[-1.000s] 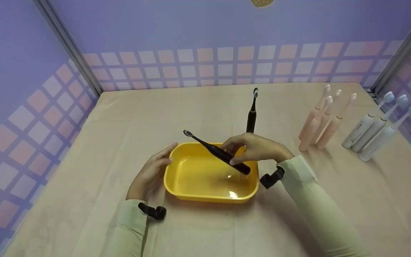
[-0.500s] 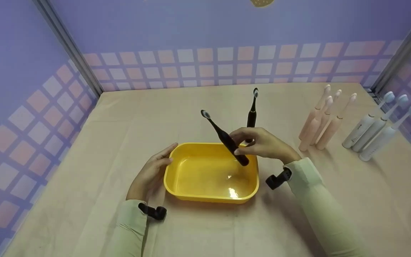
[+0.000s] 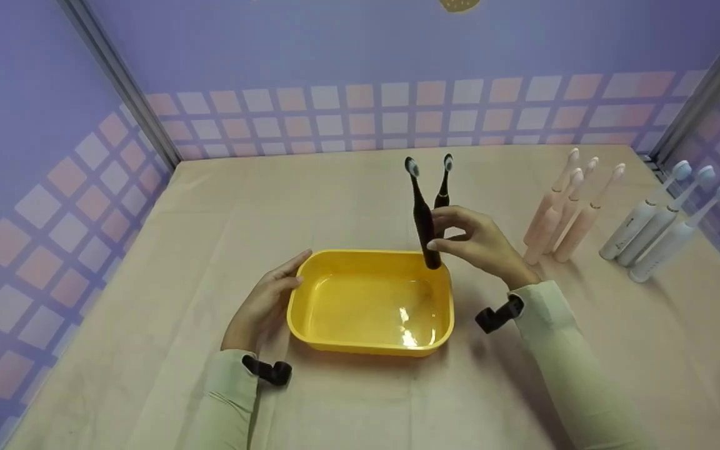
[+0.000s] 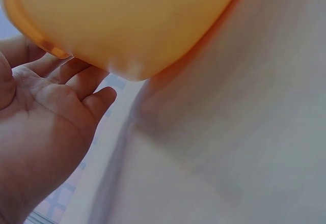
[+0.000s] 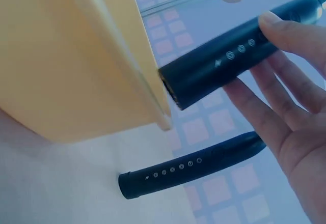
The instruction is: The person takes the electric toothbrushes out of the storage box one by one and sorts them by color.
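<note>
My right hand [image 3: 475,240] pinches the handle of a black electric toothbrush [image 3: 424,219] between thumb and fingers. The brush is nearly upright, head up, its base overlapping the back right corner of the yellow plastic basin [image 3: 369,347] in the head view. A second black electric toothbrush [image 3: 442,199] stands just behind, partly hidden by my fingers. In the right wrist view, the standing toothbrush [image 5: 173,170] shows a row of small icons, beside the basin's outer wall [image 5: 61,66]. My left hand [image 3: 266,303] holds the basin's left side, thumb at the rim, fingers along the outside.
Several pink electric toothbrushes [image 3: 560,219] stand grouped on the right of the cloth-covered table [image 3: 241,212]. Farther right are 3 white and grey ones [image 3: 647,234]. Purple walls with a tile pattern [image 3: 360,115] border the table at the back and sides.
My right hand has lifted back and right, turning the black toothbrush from slanting across the basin to nearly upright beside the other black one. My left hand and the basin have stayed put.
</note>
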The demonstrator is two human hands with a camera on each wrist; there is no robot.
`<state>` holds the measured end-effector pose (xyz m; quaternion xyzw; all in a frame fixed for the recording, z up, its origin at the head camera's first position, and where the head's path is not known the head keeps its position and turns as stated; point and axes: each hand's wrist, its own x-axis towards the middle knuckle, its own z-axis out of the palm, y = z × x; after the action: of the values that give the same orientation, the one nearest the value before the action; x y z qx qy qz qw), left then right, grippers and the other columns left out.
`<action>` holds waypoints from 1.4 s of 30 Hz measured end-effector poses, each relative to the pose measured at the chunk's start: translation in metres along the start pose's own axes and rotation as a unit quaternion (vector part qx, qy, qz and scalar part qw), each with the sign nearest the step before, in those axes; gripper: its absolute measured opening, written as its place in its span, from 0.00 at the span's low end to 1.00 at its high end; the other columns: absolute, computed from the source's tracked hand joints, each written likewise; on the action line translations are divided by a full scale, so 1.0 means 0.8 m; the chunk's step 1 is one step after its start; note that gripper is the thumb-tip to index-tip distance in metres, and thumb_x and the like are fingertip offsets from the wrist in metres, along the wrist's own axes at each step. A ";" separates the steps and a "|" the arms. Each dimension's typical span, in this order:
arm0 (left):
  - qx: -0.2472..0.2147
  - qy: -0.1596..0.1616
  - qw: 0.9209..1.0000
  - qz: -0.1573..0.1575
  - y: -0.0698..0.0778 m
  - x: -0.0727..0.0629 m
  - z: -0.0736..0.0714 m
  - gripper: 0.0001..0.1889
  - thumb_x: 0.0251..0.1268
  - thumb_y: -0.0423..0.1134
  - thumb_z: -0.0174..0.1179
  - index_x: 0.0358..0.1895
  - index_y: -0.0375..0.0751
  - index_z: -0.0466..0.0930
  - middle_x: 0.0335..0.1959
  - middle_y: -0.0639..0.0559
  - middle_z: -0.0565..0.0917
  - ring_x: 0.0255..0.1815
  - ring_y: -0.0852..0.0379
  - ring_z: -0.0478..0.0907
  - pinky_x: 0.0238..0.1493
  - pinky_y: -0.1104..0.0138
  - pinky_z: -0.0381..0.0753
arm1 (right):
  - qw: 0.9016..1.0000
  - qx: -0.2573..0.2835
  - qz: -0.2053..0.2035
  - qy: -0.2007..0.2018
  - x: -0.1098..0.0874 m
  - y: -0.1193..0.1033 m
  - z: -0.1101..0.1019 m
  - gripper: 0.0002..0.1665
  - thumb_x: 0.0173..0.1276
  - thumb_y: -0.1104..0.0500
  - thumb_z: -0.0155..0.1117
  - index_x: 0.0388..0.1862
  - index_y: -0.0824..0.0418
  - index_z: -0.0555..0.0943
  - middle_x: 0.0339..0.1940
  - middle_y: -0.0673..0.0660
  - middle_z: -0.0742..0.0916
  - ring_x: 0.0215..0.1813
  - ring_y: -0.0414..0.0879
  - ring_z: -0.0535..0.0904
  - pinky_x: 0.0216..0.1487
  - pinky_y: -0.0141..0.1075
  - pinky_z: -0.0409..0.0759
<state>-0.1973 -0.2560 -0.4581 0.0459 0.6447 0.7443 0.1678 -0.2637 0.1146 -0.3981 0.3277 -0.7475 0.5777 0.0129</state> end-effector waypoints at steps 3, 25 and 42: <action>0.005 0.009 1.000 -0.002 0.000 0.001 0.000 0.30 0.72 0.33 0.45 0.76 0.48 0.53 0.78 0.54 0.54 0.75 0.52 0.59 0.66 0.68 0.71 | 0.999 0.019 -0.008 0.025 -0.001 0.005 -0.002 0.25 0.57 0.70 0.70 0.56 0.67 0.78 0.43 0.51 0.87 0.46 0.41 0.83 0.46 0.35 0.85; -0.010 0.002 1.000 0.009 -0.003 0.001 -0.002 0.30 0.72 0.33 0.46 0.76 0.47 0.53 0.78 0.54 0.54 0.74 0.52 0.60 0.64 0.67 0.73 | 0.986 0.044 -0.009 0.159 -0.010 0.035 -0.009 0.25 0.56 0.72 0.69 0.54 0.70 0.77 0.44 0.49 0.85 0.47 0.41 0.82 0.48 0.33 0.84; 0.020 -0.008 1.000 0.008 -0.002 0.000 -0.003 0.31 0.73 0.35 0.45 0.77 0.47 0.50 0.78 0.51 0.51 0.75 0.49 0.59 0.65 0.67 0.72 | 0.975 0.034 0.041 0.214 -0.011 0.026 -0.004 0.24 0.58 0.75 0.65 0.54 0.75 0.75 0.47 0.66 0.84 0.48 0.44 0.82 0.50 0.29 0.82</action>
<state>-0.1975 -0.2580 -0.4598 0.0608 0.6577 0.7322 0.1662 -0.2686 0.1240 -0.4184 0.1662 -0.7197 0.6598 0.1377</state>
